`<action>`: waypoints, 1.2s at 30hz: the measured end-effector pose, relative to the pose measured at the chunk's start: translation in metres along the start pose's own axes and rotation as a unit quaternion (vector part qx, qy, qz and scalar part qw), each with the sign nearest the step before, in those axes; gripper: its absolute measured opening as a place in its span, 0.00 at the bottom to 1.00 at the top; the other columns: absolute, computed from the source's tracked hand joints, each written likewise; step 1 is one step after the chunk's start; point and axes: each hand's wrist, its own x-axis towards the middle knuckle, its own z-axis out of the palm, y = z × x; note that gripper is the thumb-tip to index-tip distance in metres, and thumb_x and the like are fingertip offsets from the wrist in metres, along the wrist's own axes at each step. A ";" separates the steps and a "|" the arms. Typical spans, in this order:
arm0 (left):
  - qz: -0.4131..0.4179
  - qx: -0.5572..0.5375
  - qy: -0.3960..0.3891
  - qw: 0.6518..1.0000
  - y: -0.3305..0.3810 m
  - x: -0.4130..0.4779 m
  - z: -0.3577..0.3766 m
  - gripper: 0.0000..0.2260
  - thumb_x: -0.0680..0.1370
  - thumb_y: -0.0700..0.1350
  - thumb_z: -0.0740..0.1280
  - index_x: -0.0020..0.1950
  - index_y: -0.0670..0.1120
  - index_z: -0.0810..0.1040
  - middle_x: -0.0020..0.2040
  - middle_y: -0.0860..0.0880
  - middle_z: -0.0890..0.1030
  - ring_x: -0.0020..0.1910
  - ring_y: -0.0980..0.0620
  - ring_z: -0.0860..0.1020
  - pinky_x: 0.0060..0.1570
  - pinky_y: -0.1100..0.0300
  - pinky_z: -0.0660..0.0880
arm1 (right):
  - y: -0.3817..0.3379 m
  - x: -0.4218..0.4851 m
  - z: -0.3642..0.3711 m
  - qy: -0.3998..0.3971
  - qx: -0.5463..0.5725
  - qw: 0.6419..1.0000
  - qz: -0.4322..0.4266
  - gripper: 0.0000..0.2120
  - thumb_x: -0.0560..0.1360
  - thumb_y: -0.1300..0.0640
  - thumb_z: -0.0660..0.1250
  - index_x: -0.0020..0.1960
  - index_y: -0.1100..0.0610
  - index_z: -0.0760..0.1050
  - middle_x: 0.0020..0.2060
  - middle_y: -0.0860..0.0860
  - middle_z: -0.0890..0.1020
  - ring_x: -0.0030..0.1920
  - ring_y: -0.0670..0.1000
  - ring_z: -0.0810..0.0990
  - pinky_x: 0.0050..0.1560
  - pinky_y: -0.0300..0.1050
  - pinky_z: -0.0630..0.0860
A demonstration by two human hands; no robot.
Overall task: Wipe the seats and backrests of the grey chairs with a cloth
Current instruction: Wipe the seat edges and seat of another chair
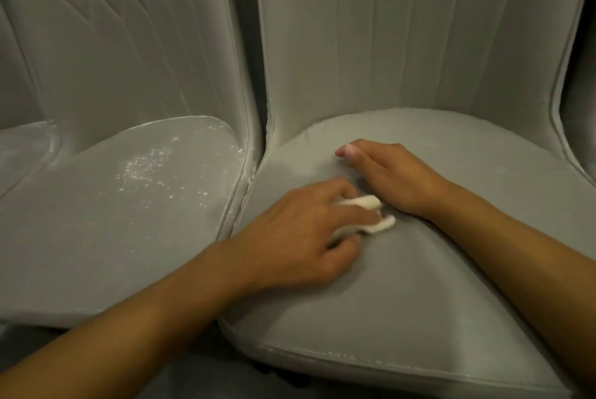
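Observation:
Two grey padded chairs stand side by side. My left hand (300, 234) holds a small white cloth (371, 214) against the seat of the right chair (419, 285), fingers curled over it. My right hand (390, 172) lies on the same seat just behind the cloth, its fingers pointing left and partly tucked under. The right chair's quilted backrest (403, 37) rises behind both hands. The left chair's seat (106, 221) carries a patch of white powdery specks (151, 166), and its backrest (129, 43) shows white streaks.
A narrow dark gap (263, 127) separates the two chairs. The edge of a third grey seat (22, 147) shows at far left, and another chair's edge (580, 114) at far right. Dark floor lies below the seat fronts.

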 end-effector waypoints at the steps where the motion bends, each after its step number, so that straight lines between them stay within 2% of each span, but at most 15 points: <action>1: 0.018 0.001 -0.015 1.000 0.002 -0.006 -0.002 0.21 0.79 0.50 0.64 0.72 0.57 0.76 0.63 0.50 0.75 0.53 0.54 0.75 0.54 0.60 0.73 | -0.001 0.000 0.001 -0.006 -0.031 0.999 -0.005 0.19 0.83 0.41 0.53 0.59 0.51 0.78 0.52 0.46 0.83 0.53 0.49 0.79 0.59 0.53 0.75; 3: 0.012 0.006 -0.033 0.999 -0.003 -0.014 -0.010 0.23 0.79 0.52 0.63 0.75 0.60 0.71 0.68 0.52 0.71 0.55 0.55 0.75 0.54 0.58 0.75 | -0.002 0.001 0.001 -0.013 -0.080 0.996 -0.020 0.14 0.82 0.45 0.57 0.62 0.48 0.77 0.56 0.44 0.81 0.55 0.48 0.78 0.60 0.51 0.74; 6: -0.064 0.067 -0.011 0.996 -0.023 -0.021 -0.021 0.21 0.79 0.56 0.61 0.73 0.65 0.70 0.64 0.55 0.69 0.47 0.56 0.75 0.47 0.58 0.75 | 0.000 0.002 0.003 -0.019 -0.133 0.990 -0.044 0.16 0.81 0.46 0.60 0.66 0.48 0.74 0.64 0.46 0.78 0.62 0.49 0.76 0.64 0.51 0.72; 10: -0.227 0.117 0.031 0.966 -0.073 -0.002 -0.021 0.21 0.83 0.49 0.60 0.76 0.59 0.69 0.61 0.48 0.69 0.54 0.46 0.75 0.55 0.54 0.72 | 0.003 0.002 0.004 0.010 -0.210 0.977 -0.049 0.18 0.80 0.44 0.57 0.67 0.44 0.72 0.68 0.48 0.74 0.68 0.51 0.71 0.72 0.51 0.63; 12: -0.263 0.094 0.040 0.960 -0.091 0.022 -0.014 0.20 0.84 0.47 0.59 0.76 0.54 0.70 0.58 0.46 0.68 0.55 0.44 0.74 0.59 0.52 0.71 | 0.003 0.002 0.003 0.005 -0.228 0.973 -0.015 0.20 0.79 0.42 0.55 0.70 0.43 0.69 0.73 0.50 0.69 0.74 0.51 0.65 0.76 0.55 0.57; 15: -0.256 0.051 0.070 0.963 -0.097 0.058 0.002 0.17 0.83 0.47 0.59 0.71 0.49 0.76 0.57 0.42 0.70 0.56 0.39 0.74 0.63 0.49 0.71 | 0.001 0.002 0.005 -0.009 -0.250 0.968 0.002 0.22 0.79 0.41 0.53 0.72 0.42 0.67 0.75 0.50 0.67 0.76 0.50 0.62 0.77 0.57 0.56; 18: -0.234 0.061 0.062 0.968 -0.082 0.076 0.015 0.15 0.83 0.48 0.62 0.67 0.49 0.80 0.59 0.42 0.71 0.55 0.38 0.75 0.60 0.50 0.72 | -0.008 -0.004 0.005 0.013 -0.282 0.959 0.024 0.23 0.79 0.40 0.52 0.72 0.41 0.67 0.73 0.48 0.69 0.74 0.50 0.66 0.75 0.57 0.57; 20: -0.208 0.080 0.060 0.973 -0.079 0.081 0.020 0.15 0.83 0.48 0.62 0.68 0.49 0.79 0.62 0.41 0.71 0.56 0.37 0.76 0.60 0.49 0.72 | -0.012 -0.008 0.000 0.018 -0.310 0.950 0.031 0.22 0.79 0.39 0.52 0.71 0.43 0.68 0.70 0.49 0.72 0.71 0.51 0.69 0.74 0.58 0.59; 24: -0.252 0.101 0.052 0.961 -0.097 0.107 0.026 0.17 0.85 0.48 0.57 0.73 0.46 0.73 0.66 0.37 0.72 0.64 0.34 0.73 0.66 0.49 0.67 | 0.013 -0.016 -0.039 -0.019 -0.353 0.934 0.047 0.25 0.79 0.37 0.51 0.73 0.44 0.64 0.73 0.51 0.68 0.74 0.53 0.65 0.76 0.57 0.56; 27: -0.237 0.078 0.063 0.966 -0.094 0.136 0.037 0.15 0.84 0.44 0.58 0.69 0.45 0.76 0.62 0.36 0.75 0.61 0.35 0.74 0.62 0.50 0.69 | 0.055 -0.024 -0.095 -0.016 -0.354 0.927 0.124 0.26 0.80 0.39 0.49 0.74 0.47 0.64 0.74 0.53 0.68 0.73 0.56 0.67 0.74 0.54 0.62; 29: -0.210 0.048 0.068 0.974 -0.083 0.156 0.044 0.15 0.83 0.42 0.59 0.68 0.45 0.78 0.63 0.37 0.77 0.62 0.36 0.75 0.62 0.50 0.70 | 0.079 -0.035 -0.116 -0.004 -0.330 0.935 0.133 0.24 0.82 0.45 0.52 0.74 0.52 0.67 0.73 0.54 0.70 0.72 0.57 0.68 0.73 0.53 0.63; 31: -0.174 0.030 0.052 0.983 -0.066 0.169 0.048 0.16 0.83 0.43 0.60 0.69 0.46 0.78 0.65 0.38 0.77 0.65 0.37 0.74 0.66 0.51 0.68 | 0.093 -0.043 -0.120 0.032 -0.300 0.950 0.086 0.19 0.82 0.56 0.56 0.72 0.55 0.70 0.70 0.56 0.74 0.70 0.58 0.72 0.72 0.50 0.64; 33: -0.105 0.003 0.039 0.994 -0.046 0.169 0.049 0.15 0.83 0.43 0.62 0.69 0.48 0.79 0.64 0.39 0.78 0.65 0.38 0.75 0.67 0.53 0.68 | 0.099 -0.045 -0.116 0.064 -0.263 0.960 0.078 0.20 0.81 0.61 0.57 0.72 0.56 0.70 0.68 0.56 0.76 0.67 0.59 0.75 0.69 0.49 0.67; 36: 0.032 -0.061 0.011 0.998 -0.002 0.138 0.048 0.14 0.80 0.41 0.65 0.64 0.46 0.83 0.59 0.41 0.82 0.58 0.40 0.80 0.62 0.51 0.73 | 0.105 -0.042 -0.115 0.079 -0.260 0.960 0.070 0.21 0.79 0.64 0.58 0.72 0.56 0.71 0.66 0.57 0.77 0.65 0.60 0.76 0.67 0.49 0.69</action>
